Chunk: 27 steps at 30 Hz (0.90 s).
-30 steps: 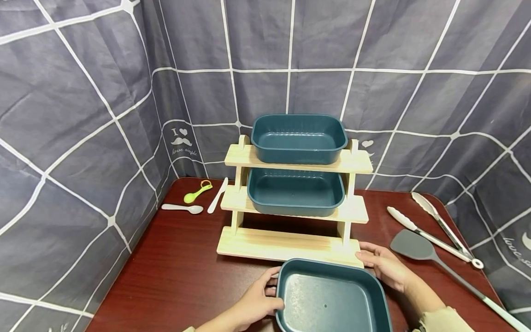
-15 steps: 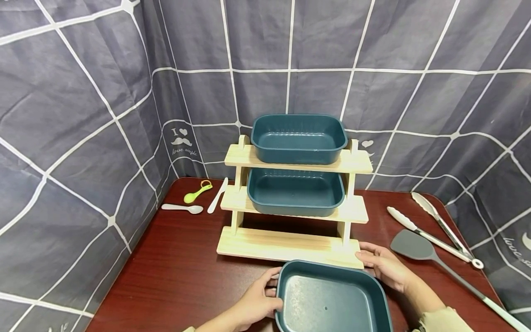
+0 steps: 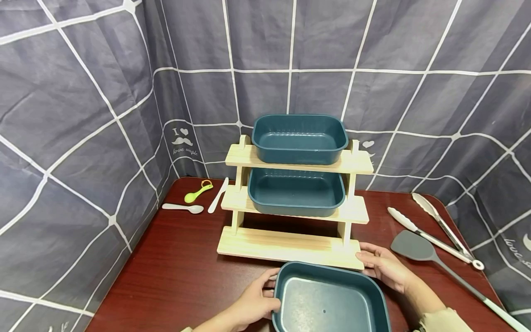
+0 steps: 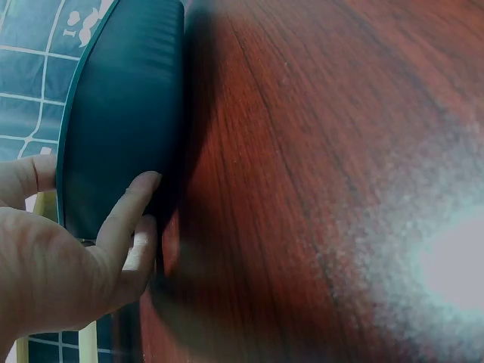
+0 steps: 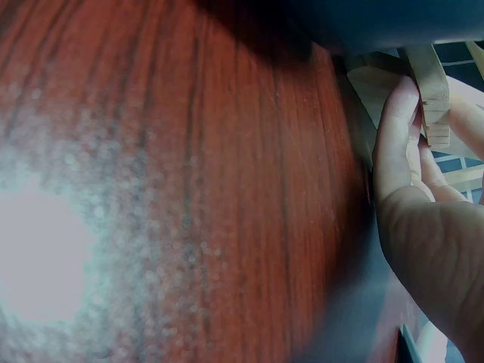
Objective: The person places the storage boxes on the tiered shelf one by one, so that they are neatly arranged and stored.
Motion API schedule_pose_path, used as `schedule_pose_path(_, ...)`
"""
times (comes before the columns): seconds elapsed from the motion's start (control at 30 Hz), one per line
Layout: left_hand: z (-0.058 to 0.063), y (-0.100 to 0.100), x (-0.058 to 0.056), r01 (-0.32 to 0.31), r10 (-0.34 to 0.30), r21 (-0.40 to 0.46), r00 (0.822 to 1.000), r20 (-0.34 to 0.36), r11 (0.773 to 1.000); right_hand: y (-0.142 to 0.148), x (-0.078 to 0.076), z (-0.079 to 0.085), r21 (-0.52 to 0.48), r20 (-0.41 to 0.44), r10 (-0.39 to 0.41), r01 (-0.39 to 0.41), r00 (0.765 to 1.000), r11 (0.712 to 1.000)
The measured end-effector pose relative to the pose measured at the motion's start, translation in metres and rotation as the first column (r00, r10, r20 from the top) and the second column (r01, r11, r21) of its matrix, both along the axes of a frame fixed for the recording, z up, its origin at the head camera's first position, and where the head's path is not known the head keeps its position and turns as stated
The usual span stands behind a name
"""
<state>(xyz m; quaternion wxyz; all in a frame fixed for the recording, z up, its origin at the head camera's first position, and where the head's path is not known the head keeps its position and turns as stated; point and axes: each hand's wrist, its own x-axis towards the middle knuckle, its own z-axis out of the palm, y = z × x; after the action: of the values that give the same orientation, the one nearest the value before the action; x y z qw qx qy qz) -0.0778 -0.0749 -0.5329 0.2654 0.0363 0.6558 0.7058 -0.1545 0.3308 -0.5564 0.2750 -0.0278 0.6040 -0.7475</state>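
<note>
My left hand (image 3: 256, 300) holds a dark teal plastic bin (image 3: 327, 299) by its left wall, low in the head view. In the left wrist view, the thumb (image 4: 34, 175) is at the rim while the fingers (image 4: 125, 219) lie along the outer wall. My right hand (image 3: 386, 266) pinches the right end of the lowest shelf of a three-tier wooden rack (image 3: 286, 244). The right wrist view shows fingers on both sides of that board (image 5: 429, 98). Two similar bins stand on the rack, an upper bin (image 3: 299, 138) and a middle bin (image 3: 296, 191).
Left of the rack lie a white spoon (image 3: 182, 208), a green measuring spoon (image 3: 198, 192) and a white knife (image 3: 217, 196). To the right are tongs (image 3: 439, 230) and a grey spatula (image 3: 415, 245), near the right hand. A grey checked curtain (image 3: 315, 50) surrounds the red-brown table (image 3: 166, 276).
The held bin and my left hand have shifted slightly left and towards me, away from the lowest shelf. My right hand and the rack stay in place.
</note>
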Motion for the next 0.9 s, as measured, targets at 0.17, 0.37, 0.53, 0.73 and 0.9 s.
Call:
schedule_pose_path(0.17,0.004,-0.005,0.001,0.004,-0.004,-0.007,1.000,0.001,1.000,-0.001,0.000,0.001,-0.017,0.008,-0.002,0.002,1.000,1.000)
schedule_pose_path(0.37,0.010,-0.013,0.000,0.004,-0.004,-0.018,1.000,0.012,1.000,-0.001,0.000,0.001,-0.042,0.011,0.006,-0.006,1.000,0.999)
schedule_pose_path(0.53,0.014,-0.023,-0.005,0.006,-0.006,-0.019,1.000,0.003,1.000,-0.002,0.000,0.001,-0.063,0.001,0.020,-0.020,1.000,0.998)
schedule_pose_path(0.73,0.021,-0.038,-0.012,0.008,-0.010,-0.025,0.998,-0.066,1.000,-0.003,0.000,0.001,-0.082,-0.017,0.026,-0.028,1.000,0.996)
schedule_pose_path(0.9,0.032,-0.047,-0.016,0.000,-0.003,-0.045,0.997,-0.074,0.999,-0.004,0.001,0.002,-0.094,-0.040,0.031,-0.034,0.999,0.995)
